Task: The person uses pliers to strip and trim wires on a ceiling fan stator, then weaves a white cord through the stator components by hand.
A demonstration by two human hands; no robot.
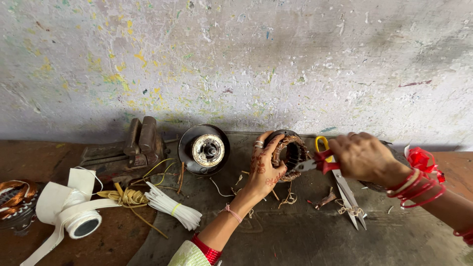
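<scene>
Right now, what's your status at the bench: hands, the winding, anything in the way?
Left hand gripping the copper-wound stator, held on edge. Right hand working red-handled pliers at its rim. Scissors and wire scraps lie beside it.

vise (140,143), rotor (204,149) block left (front free)

Your workbench (305,236): bench vise (135,148) at 10 o'clock, tape roll (81,221) at 8, white sleeving bundle (172,207) beside it, rotor (204,149) centre, scissors (350,197) at 3.
</scene>
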